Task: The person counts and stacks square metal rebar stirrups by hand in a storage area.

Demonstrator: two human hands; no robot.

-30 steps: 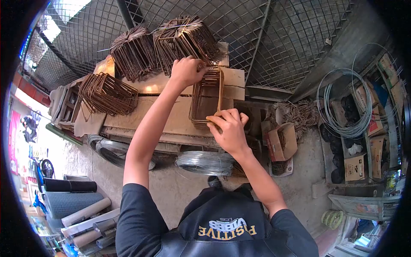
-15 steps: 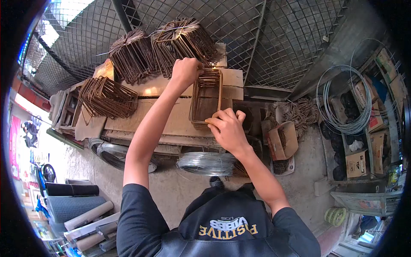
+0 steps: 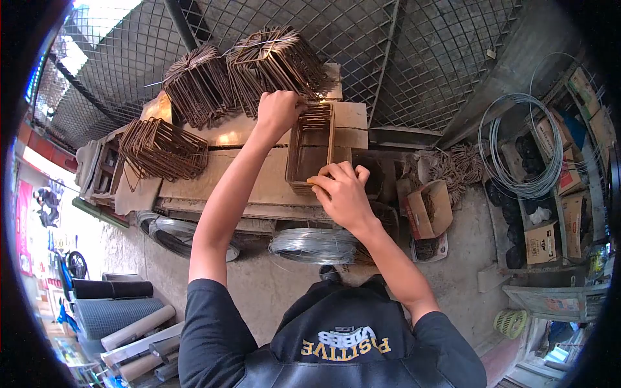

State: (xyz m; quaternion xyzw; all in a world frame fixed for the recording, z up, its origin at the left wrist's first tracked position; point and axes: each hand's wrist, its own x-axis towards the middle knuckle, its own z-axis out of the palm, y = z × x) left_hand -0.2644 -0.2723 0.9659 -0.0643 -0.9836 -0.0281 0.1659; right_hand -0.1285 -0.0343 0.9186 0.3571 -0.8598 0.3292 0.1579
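A stack of rusty rectangular rebar stirrups [image 3: 315, 118] lies on the cardboard-covered bench in front of me. At the stack's far left corner, my left hand [image 3: 278, 114] has its fingers curled closed on the bars. My right hand [image 3: 343, 193] pinches the near right corner between thumb and fingers. Two tied bundles of similar stirrups, one [image 3: 197, 84] and a larger one [image 3: 275, 64], stand behind my left hand. A looser group of stirrups [image 3: 162, 149] leans over at the left.
Wire mesh [image 3: 440, 64] rises behind the bench [image 3: 246, 178]. Coils of wire [image 3: 314, 246] sit below its front edge. Rightward are an open carton [image 3: 432, 210], a hanging wire coil [image 3: 524, 149] and shelving with boxes [image 3: 542, 244]. Mesh rolls [image 3: 119, 317] lie at lower left.
Both hands keep their grip on the stirrup stack, with almost no movement. The whole view has shifted very slightly.
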